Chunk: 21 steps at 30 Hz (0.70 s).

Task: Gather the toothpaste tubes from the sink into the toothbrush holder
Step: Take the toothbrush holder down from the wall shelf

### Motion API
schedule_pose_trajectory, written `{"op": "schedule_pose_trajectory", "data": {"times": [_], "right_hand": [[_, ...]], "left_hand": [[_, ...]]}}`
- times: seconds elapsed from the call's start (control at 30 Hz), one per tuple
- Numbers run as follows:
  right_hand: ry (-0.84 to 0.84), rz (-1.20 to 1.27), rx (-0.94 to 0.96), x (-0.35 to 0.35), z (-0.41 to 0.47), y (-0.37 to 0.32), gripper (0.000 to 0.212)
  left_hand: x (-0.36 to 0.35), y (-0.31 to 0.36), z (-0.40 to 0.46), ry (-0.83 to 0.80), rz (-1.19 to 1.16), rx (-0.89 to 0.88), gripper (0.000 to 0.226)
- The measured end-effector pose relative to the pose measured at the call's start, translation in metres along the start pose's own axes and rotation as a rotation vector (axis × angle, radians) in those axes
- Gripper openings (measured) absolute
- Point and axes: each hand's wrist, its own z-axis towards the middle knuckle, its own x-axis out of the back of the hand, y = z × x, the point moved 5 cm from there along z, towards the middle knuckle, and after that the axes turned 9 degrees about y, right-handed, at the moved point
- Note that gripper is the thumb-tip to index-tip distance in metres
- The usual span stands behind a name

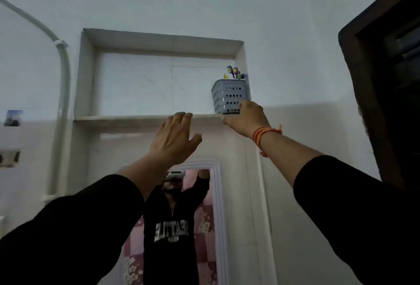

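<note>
Nearest the camera, two black sleeves [68, 234] reached upward. Beyond them the left hand [175, 139] was spread open, fingertips resting on the front edge of the marble niche shelf [136, 118], holding nothing. The right hand [245, 118] (orange thread bracelet [263, 134] at the wrist) cupped the base of the grey perforated toothbrush holder [229, 96], which stood at the shelf's right end with purple-and-yellow toothbrushes [234, 72] sticking out. Below, a white-framed mirror [218, 216] reflected the person.

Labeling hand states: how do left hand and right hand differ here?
The left hand is open, fingertips on the shelf ledge, holding nothing; the right hand is at the base of the toothbrush holder. The right wrist wears orange threads; the left is bare. Both are raised, in dark sleeves.
</note>
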Motion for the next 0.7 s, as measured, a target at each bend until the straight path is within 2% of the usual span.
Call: {"op": "schedule_pose_trajectory", "data": {"times": [0.07, 0.17, 0.3, 0.43, 0.53, 0.7], "right_hand": [[0.03, 0.032, -0.006, -0.014, 0.026, 0.011, 0.068], [0.04, 0.023, -0.048, -0.04, 0.07, 0.021, 0.09], [0.059, -0.001, -0.103, -0.07, 0.106, 0.028, 0.107], [0.112, 0.082, -0.244, -0.09, 0.131, 0.036, 0.125], [0.157, 0.193, -0.33, -0.093, 0.137, 0.039, 0.124], [0.213, 0.227, -0.345, -0.082, 0.125, 0.033, 0.113]], "left_hand": [[-0.021, -0.002, 0.022, 0.017, 0.002, 0.006, 0.07], [-0.054, -0.009, 0.054, 0.028, 0.034, 0.01, 0.069], [-0.105, -0.024, 0.059, 0.035, 0.12, -0.023, 0.074], [-0.131, -0.037, 0.054, 0.152, 0.174, -0.075, 0.086], [-0.136, -0.041, 0.054, 0.187, 0.174, -0.1, 0.089], [-0.134, -0.046, 0.054, 0.134, 0.115, -0.126, 0.096]]}}
